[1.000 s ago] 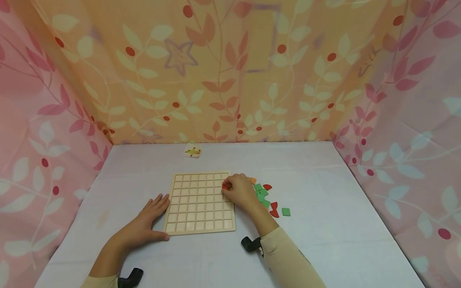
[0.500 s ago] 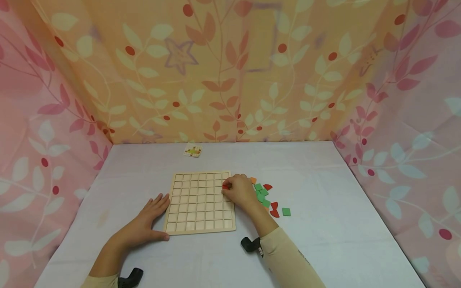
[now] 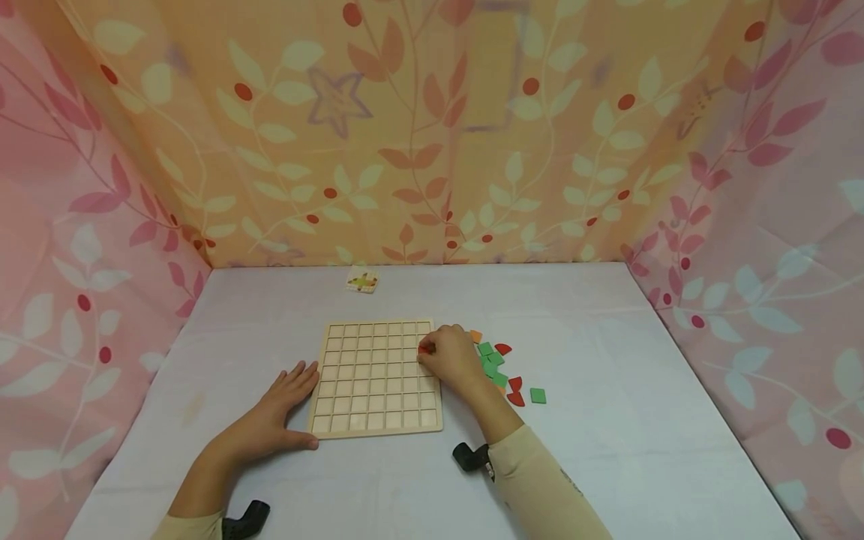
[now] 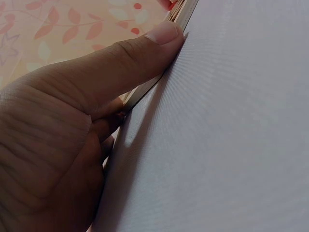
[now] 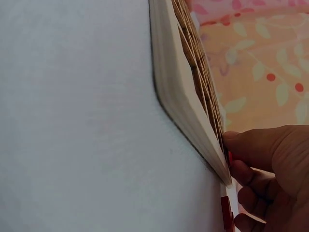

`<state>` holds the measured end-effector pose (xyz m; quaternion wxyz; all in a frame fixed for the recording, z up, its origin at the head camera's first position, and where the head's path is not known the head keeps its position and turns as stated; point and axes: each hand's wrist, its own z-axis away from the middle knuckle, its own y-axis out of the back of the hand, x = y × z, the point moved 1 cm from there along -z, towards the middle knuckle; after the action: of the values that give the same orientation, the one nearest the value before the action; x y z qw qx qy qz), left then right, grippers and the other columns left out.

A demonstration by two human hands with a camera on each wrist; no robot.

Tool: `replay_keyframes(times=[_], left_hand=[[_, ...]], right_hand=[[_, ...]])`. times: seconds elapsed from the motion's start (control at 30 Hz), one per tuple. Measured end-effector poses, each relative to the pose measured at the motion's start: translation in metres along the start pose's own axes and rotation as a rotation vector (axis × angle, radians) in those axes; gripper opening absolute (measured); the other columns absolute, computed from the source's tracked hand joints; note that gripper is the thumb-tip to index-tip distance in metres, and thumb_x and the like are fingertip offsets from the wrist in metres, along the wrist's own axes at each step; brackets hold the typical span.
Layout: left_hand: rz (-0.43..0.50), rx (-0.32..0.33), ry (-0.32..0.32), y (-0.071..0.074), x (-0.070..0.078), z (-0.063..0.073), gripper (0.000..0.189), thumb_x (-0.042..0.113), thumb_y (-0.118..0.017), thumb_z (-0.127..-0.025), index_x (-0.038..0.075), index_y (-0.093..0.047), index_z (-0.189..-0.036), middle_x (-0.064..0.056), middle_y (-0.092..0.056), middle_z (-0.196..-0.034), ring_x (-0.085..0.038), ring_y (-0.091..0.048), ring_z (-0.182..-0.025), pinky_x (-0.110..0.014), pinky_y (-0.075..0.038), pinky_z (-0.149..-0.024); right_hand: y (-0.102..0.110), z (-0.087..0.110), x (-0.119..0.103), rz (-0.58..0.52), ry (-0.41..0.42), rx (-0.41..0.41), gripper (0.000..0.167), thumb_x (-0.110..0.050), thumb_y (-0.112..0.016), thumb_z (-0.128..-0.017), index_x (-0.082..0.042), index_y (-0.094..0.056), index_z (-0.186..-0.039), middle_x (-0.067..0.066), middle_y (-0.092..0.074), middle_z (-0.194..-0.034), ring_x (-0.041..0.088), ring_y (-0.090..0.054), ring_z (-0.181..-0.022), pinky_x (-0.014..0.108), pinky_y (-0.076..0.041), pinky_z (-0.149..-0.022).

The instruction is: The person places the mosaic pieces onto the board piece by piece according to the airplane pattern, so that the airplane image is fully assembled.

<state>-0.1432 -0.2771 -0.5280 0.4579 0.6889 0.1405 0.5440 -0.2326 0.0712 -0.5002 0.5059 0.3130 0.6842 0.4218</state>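
Note:
A square wooden grid board (image 3: 370,390) with rows of shallow compartments lies on the white cloth in the head view. My left hand (image 3: 273,420) is spread at the board's left side, fingertips and thumb right at its edge. In the left wrist view the thumb (image 4: 166,34) lies along the frame. Over the right edge, towards the far corner, my right hand (image 3: 454,361) pinches a small red piece (image 3: 423,349) between thumb and fingers. Most of that piece is hidden by the fingers; a red sliver (image 5: 230,158) shows in the right wrist view, low at the board's rim.
Right of the board lie several loose pieces: green squares (image 3: 496,358), red rounded pieces (image 3: 516,399) and an orange one (image 3: 475,337), partly behind the right hand. A small patterned card (image 3: 362,281) lies behind the board. Floral curtains (image 3: 405,150) enclose the table's back and sides.

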Motion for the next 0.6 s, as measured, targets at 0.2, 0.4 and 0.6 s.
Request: replay_keyframes(times=[0.2,0.4,0.6], left_hand=[[0.003,0.005,0.000,0.0011,0.0012,-0.0008,0.126,0.058,-0.089,-0.066,0.002,-0.027,-0.161,-0.013,-0.018,-0.171,-0.041,-0.007,-0.158,-0.020,0.014,-0.124],[0.009,0.003,0.002,0.0014,0.0019,-0.0006,0.126,0.057,-0.090,-0.065,0.002,-0.028,-0.161,-0.012,-0.018,-0.171,-0.041,-0.007,-0.158,-0.021,0.013,-0.124],[0.021,0.002,0.009,-0.0008,0.0018,0.0004,0.126,0.059,-0.088,-0.066,0.003,-0.028,-0.161,-0.011,-0.018,-0.171,-0.040,-0.006,-0.158,-0.021,0.013,-0.124]], right_hand=[[-0.0006,-0.0016,0.0021,0.013,0.027,-0.011,0.018,-0.029,-0.082,-0.085,-0.018,-0.083,-0.100,-0.002,-0.074,-0.095,0.019,-0.059,-0.090,0.037,-0.048,-0.084],[-0.0008,-0.0017,0.0023,0.025,0.047,-0.012,0.017,-0.029,-0.083,-0.084,-0.019,-0.083,-0.099,-0.002,-0.075,-0.097,0.020,-0.061,-0.092,0.039,-0.050,-0.084],[-0.0007,-0.0004,0.0021,0.076,0.068,-0.026,0.018,-0.029,-0.082,-0.085,-0.021,-0.083,-0.101,-0.002,-0.075,-0.099,0.021,-0.062,-0.093,0.040,-0.050,-0.083]])
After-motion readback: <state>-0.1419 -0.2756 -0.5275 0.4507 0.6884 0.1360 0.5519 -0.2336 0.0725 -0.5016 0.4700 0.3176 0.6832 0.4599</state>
